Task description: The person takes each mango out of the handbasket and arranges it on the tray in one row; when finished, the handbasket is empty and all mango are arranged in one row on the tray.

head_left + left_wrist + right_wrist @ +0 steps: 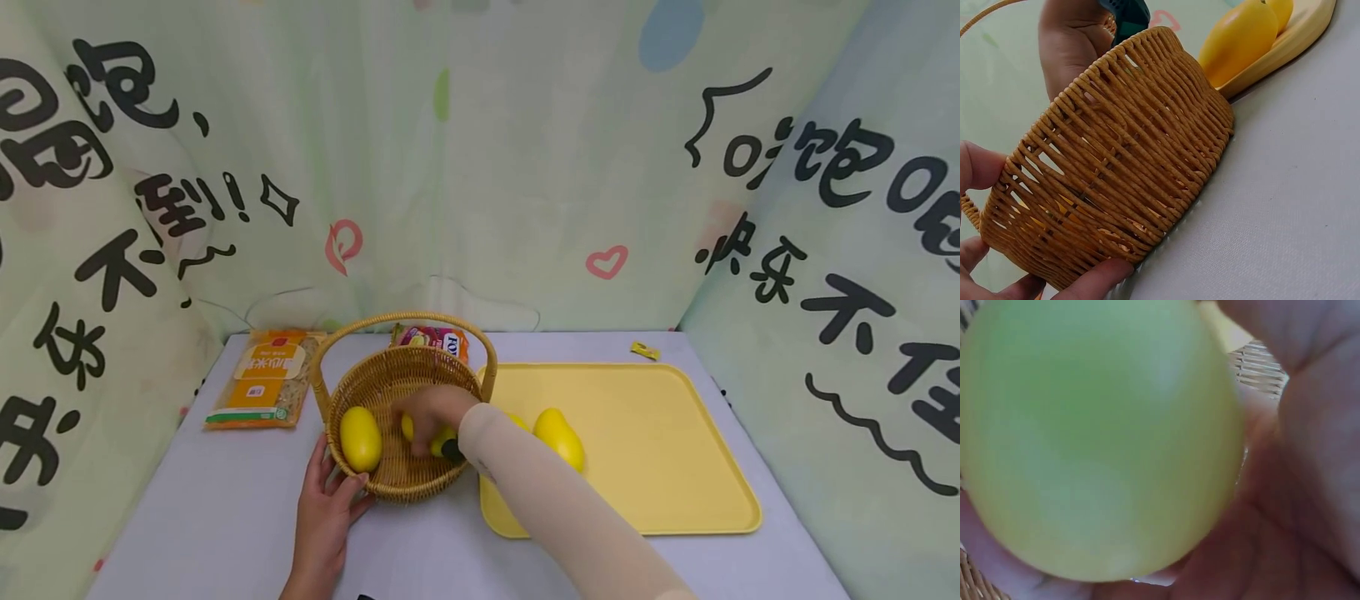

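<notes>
A round wicker basket (405, 487) with a tall handle stands at the table's middle left. My left hand (327, 500) grips its front left side, with fingertips against the weave in the left wrist view. Inside the basket, my right hand (437, 414) holds a smooth yellow-green fruit (1097, 437), which lies against the palm and fingers in the right wrist view. A yellow oval fruit (361, 439) lies in the basket's left part, apart from my right hand. The right hand hides much of the basket's right inside.
Right of the basket lies a yellow tray (660, 450), with a yellow mango-shaped fruit (558, 437) and another partly hidden by my right sleeve (555, 508). Behind are a grain bag (262, 379), a purple-pink packet (431, 337) and a small yellow packet (645, 351). Printed curtains surround the table.
</notes>
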Demonstrator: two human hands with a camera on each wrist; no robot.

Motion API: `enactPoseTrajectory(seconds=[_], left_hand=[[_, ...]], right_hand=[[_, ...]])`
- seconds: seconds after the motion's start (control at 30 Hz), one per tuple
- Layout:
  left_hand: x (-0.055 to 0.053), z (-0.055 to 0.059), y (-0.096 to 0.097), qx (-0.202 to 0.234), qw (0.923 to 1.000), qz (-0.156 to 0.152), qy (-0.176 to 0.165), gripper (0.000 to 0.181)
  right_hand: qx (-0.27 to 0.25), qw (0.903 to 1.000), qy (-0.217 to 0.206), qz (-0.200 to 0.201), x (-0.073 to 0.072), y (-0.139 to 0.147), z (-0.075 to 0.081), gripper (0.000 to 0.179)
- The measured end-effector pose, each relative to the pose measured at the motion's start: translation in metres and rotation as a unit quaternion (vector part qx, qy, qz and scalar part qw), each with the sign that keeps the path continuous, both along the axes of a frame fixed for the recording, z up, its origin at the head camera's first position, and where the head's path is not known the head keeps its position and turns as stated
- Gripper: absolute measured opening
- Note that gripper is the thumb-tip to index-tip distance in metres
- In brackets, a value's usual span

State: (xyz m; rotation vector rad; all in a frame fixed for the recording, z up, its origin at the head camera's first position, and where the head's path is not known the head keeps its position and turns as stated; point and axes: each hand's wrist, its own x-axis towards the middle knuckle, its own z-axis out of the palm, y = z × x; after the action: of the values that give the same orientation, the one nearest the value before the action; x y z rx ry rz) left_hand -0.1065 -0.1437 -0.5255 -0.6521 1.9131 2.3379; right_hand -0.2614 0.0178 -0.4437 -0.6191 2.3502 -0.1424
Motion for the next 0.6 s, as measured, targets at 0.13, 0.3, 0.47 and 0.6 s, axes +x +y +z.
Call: enactPoseTrajectory(seconds=[0.13,0.3,0.47,0.6], left_hand=[[0.000,-0.001,-0.001,-0.002,1.0000,0.001,-0.002,0.099],[0.000,-0.001,-0.001,-0.003,1.0000,0.001,-0.001,0.099],[0.000,-0.001,-0.001,-0.003,1.0000,0.000,0.000,0.098],[0.000,-0.001,-0.001,-0.004,1.0000,0.001,-0.001,0.099]], right_hand=[[-0.022,0.9992,-0.019,-0.027,0.001,0.003,0.002,0.061],[-0.059,0.9960,-0.039,-0.055,0.003,0.009,0.004,0.060],[-0.102,0.9928,-0.029,-0.055,0.002,0.014,0.004,0.061],[-0.130,0.9910,0.005,-0.030,0.003,0.019,0.005,0.065]])
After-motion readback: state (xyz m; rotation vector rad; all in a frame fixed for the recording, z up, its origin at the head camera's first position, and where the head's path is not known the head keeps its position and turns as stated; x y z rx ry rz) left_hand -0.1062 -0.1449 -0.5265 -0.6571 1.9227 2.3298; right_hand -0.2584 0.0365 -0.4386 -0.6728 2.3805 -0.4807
